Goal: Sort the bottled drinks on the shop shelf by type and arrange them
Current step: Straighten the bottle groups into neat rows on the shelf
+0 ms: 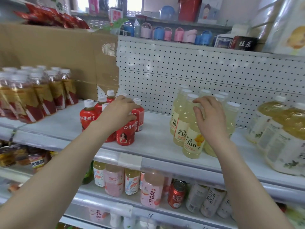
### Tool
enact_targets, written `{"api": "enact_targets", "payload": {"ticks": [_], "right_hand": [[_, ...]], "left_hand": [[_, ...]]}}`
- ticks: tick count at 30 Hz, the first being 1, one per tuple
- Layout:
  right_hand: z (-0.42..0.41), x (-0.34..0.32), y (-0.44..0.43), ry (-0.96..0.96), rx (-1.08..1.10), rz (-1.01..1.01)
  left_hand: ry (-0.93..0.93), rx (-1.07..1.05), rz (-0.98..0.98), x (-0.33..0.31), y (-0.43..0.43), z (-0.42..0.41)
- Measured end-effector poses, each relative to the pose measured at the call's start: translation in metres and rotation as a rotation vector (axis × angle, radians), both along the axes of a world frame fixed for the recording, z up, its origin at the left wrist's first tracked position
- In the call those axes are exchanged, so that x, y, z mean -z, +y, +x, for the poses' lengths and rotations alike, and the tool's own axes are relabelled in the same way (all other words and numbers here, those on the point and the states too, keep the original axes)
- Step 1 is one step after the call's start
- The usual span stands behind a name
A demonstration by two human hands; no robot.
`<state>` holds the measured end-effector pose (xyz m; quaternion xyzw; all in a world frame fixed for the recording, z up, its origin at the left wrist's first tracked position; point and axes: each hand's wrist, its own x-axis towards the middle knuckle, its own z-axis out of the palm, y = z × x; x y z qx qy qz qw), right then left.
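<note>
A cluster of several small red-labelled bottles (87, 117) with white caps stands on the white shelf (153, 139), left of centre. My left hand (118, 113) reaches in from the lower left and grips the top of the front red bottle (125, 136), hiding its cap. To the right stands a group of several pale yellow C100 bottles (192, 143). My right hand (209, 118) is in front of them with its fingers spread and loosely bent; I cannot tell whether it touches them. A bare strip of shelf separates the two groups.
A shrink-wrapped pack of amber tea bottles (33, 96) sits at the far left before a cardboard sheet (49, 52). Large yellow bottles (280, 138) crowd the right end. White pegboard (198, 71) backs the shelf. Below are pink bottles (151, 190) and a red can (176, 194).
</note>
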<state>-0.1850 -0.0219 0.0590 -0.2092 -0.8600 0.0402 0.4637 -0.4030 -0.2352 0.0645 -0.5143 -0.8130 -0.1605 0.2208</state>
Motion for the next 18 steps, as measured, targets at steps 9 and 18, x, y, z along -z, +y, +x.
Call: {"api": "enact_targets", "payload": {"ticks": [9,18], "right_hand": [[0.054,-0.013,0.029,0.234,0.208,-0.109],[0.07,-0.014,0.046,-0.018,0.04,-0.431]], "left_hand": [[-0.264,0.433,0.24,-0.01,0.089,0.102],[-0.38,0.362,0.243,-0.024,0.142,0.14]]}}
